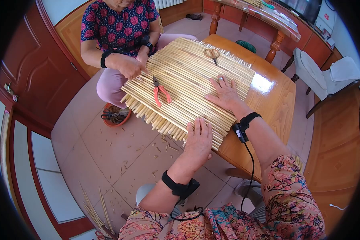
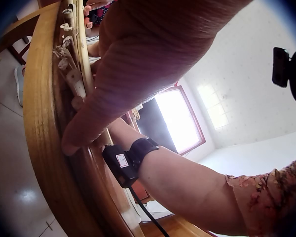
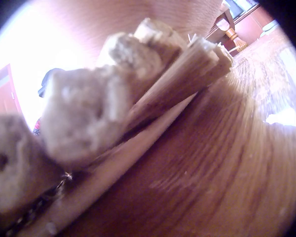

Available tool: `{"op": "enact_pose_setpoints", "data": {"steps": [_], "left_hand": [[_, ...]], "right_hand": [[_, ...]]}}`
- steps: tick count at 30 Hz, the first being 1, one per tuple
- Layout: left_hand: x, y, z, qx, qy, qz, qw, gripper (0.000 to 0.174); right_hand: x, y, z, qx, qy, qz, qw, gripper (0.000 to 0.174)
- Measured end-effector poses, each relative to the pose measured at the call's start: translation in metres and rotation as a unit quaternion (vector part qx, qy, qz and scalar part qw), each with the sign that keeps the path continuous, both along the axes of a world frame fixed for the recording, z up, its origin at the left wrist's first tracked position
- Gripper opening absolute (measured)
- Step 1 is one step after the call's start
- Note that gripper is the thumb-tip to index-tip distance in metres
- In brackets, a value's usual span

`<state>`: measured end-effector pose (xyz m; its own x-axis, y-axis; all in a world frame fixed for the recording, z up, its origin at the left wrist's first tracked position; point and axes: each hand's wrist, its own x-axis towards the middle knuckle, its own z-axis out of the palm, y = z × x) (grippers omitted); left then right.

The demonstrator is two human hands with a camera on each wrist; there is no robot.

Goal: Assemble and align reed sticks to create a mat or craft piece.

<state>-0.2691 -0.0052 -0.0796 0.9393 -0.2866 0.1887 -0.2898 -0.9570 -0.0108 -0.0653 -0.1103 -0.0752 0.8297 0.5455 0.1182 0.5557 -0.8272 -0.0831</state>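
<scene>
A mat of straight, pale plant stalks (image 1: 180, 64) lies across the wooden table, its cut ends jutting out unevenly. My left hand (image 1: 199, 140) rests on its near edge, fingers extended over the stalks; in the left wrist view the thumb (image 2: 76, 136) points down past the stalk ends (image 2: 75, 81). Farther right, my right hand (image 1: 226, 96) lies flat on top with its fingers spread. Red-handled pliers (image 1: 160, 91) and a pair of scissors (image 1: 214, 55) sit on the mat. Close up in the right wrist view are rough stalk ends (image 3: 84, 113) and a dark twisted wire (image 3: 42, 202).
Another person (image 1: 120, 32) sits across the mat, both hands at its far left corner. Below stands an orange-red basin (image 1: 116, 116); stalk scraps (image 1: 158, 150) litter the tiled floor. The wooden table (image 1: 276, 108) extends right, near an upholstered chair (image 1: 324, 80).
</scene>
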Motion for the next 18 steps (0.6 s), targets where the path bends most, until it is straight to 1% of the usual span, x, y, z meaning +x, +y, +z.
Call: {"op": "enact_pose_setpoints", "data": {"steps": [18], "left_hand": [[-0.0003,0.0006,-0.0004,-0.002,0.0,-0.002,1.0,0.092]], "right_hand": [[0.0013,-0.0002,-0.0019,0.0,-0.007,0.001,1.0,0.085]]}}
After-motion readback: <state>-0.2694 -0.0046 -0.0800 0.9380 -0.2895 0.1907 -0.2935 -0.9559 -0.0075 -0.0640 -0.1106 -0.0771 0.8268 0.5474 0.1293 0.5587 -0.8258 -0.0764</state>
